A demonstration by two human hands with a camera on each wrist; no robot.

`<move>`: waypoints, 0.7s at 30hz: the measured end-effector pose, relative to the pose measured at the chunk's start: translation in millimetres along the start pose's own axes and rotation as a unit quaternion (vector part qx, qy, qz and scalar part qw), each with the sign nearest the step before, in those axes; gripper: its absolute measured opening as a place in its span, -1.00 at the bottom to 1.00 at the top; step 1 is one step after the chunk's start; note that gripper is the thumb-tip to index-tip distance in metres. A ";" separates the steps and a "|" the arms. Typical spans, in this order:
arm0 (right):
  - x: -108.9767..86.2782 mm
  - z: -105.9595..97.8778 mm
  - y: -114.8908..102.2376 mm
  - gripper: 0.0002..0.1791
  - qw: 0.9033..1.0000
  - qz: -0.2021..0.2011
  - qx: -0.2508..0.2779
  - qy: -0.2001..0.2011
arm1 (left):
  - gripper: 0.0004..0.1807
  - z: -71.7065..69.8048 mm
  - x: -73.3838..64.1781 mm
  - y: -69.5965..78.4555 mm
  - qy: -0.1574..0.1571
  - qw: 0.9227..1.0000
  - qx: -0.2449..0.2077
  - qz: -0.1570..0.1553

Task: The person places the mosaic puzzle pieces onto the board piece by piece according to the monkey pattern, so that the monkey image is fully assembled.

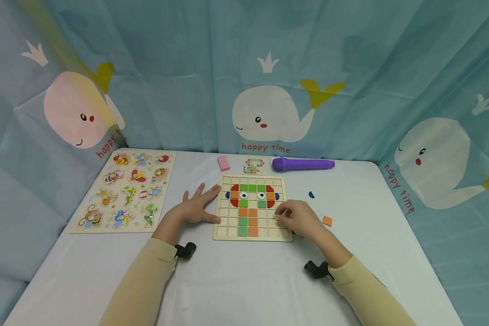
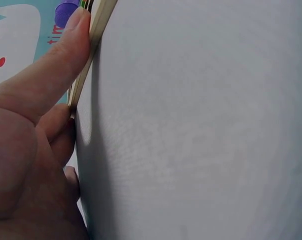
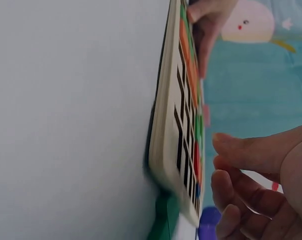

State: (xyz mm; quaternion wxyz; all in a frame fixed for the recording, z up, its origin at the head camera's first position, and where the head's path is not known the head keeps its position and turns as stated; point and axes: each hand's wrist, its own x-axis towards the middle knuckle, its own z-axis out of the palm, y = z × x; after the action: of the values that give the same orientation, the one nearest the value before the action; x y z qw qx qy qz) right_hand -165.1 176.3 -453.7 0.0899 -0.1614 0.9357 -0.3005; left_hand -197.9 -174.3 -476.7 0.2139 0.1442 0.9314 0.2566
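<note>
A wooden grid board [image 1: 226, 232] lies on the table with red, green and orange tiles set in it. They form a figure with two round eyes and a blue half-round at each side. My left hand [image 1: 197, 208] has its fingers spread, thumb and fingertips at the board's left edge. Over the right edge hovers my right hand [image 1: 299, 218], fingers loosely bent. In the right wrist view its thumb [image 3: 236, 147] and index finger lie close together, with nothing visible between them. A green piece [image 3: 163, 217] rests beside the board, mostly hidden by this hand in the head view.
Right of the board lie a dark blue half-round piece [image 1: 311, 194] and an orange square tile [image 1: 328, 221]. Behind it are a pink block [image 1: 223, 163], a small picture card [image 1: 253, 166] and a purple microphone-shaped object [image 1: 303, 164]. An insect puzzle board [image 1: 124, 194] lies at left.
</note>
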 end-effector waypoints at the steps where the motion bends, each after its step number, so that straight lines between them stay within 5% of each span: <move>1: -1.2 -1.8 2.9 -0.91 1.000 -0.002 -0.001 0.001 | 0.26 0.3 0.3 -0.4 -0.001 1.000 0.000 -0.001; 21: -18.5 -38.8 71.9 -0.68 0.999 -0.015 -0.020 -0.026 | 0.26 1.6 1.6 -2.6 -0.001 1.000 0.000 -0.002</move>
State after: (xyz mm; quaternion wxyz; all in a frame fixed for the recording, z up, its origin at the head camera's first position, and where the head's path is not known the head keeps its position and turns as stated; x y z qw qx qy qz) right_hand -176.0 258.8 -463.8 0.1068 -0.1848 0.9363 -0.2787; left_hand -199.0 -175.1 -480.0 0.2152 0.1429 0.9314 0.2565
